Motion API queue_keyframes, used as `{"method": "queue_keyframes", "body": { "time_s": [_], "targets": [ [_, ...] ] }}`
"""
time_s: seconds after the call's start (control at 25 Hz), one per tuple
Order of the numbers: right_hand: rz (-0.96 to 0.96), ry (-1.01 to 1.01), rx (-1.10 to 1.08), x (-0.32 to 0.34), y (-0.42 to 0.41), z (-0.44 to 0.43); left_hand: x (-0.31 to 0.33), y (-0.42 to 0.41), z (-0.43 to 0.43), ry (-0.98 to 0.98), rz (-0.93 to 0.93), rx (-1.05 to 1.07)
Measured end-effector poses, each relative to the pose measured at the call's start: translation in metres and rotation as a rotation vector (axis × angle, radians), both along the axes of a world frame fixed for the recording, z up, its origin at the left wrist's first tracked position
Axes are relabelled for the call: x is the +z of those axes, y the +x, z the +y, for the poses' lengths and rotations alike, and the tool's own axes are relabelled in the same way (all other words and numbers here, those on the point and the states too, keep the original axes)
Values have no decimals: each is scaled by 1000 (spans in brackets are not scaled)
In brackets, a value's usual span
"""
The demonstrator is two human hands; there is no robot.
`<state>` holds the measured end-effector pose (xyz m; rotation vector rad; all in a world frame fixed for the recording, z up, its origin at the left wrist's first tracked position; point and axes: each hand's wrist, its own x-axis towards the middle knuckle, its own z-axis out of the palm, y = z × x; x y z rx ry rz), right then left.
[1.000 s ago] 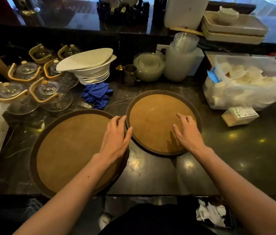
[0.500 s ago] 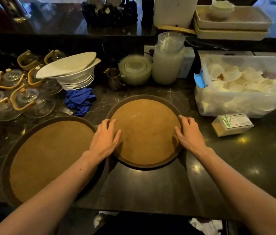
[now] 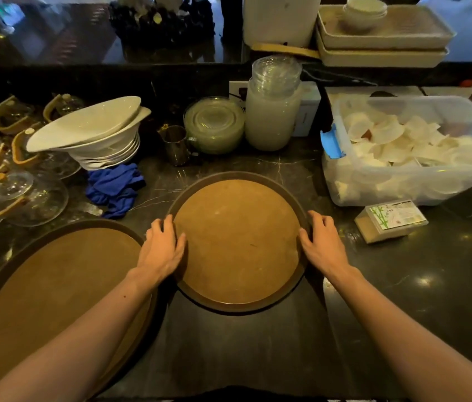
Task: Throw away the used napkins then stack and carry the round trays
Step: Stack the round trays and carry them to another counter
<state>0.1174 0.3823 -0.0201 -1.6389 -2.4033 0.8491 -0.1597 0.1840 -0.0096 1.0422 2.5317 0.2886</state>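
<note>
Two round brown trays with dark rims lie on the dark marble counter. The smaller tray [image 3: 237,242] is in the middle, and both my hands grip its rim. My left hand [image 3: 162,249] clasps its left edge, fingers curled over the rim. On the opposite edge my right hand [image 3: 323,245] holds on the same way. The larger tray [image 3: 55,297] lies at the lower left, partly under my left forearm. No napkins are on either tray.
A blue cloth [image 3: 114,188] lies behind the trays beside stacked white bowls [image 3: 95,134]. Glass teapots [image 3: 11,192] crowd the left. A metal cup [image 3: 175,145], glass dishes [image 3: 214,123] and a clear bin [image 3: 408,149] stand behind; a small box [image 3: 391,220] sits right.
My hands slid from the top of the smaller tray out to its left and right rim and closed on it. The view has shifted right, so the big tray sits further left.
</note>
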Motion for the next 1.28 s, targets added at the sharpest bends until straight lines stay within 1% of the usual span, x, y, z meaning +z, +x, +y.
{"method": "queue_keyframes", "body": {
  "time_s": [0.24, 0.32, 0.44, 0.64, 0.76, 1.04, 1.16, 1.28],
  "targets": [
    [-76, -29, -28, -12, -3, 1, -12, -8, 8, 23, -39, 73],
    [-83, -25, -40, -16, -4, 3, -14, -13, 12, -6, -36, 88],
    [-81, -32, -68, -18, -8, 7, -17, -16, 17, -71, -19, 72],
    [-71, -6, -99, -23, -12, 6, -18, -20, 18, -118, 63, 32],
    [-71, 4, -121, -25, -12, 5, -18, -25, 19, -145, 42, 1],
    [-16, -42, -141, -26, -9, 6, -16, -26, 19, -89, -42, 15],
    [54, -44, -162, -20, -5, 6, -13, -26, 18, 14, -117, 59],
    [139, -6, -205, -9, -2, 5, -5, -23, 17, 121, -172, 104]
  ]
}}
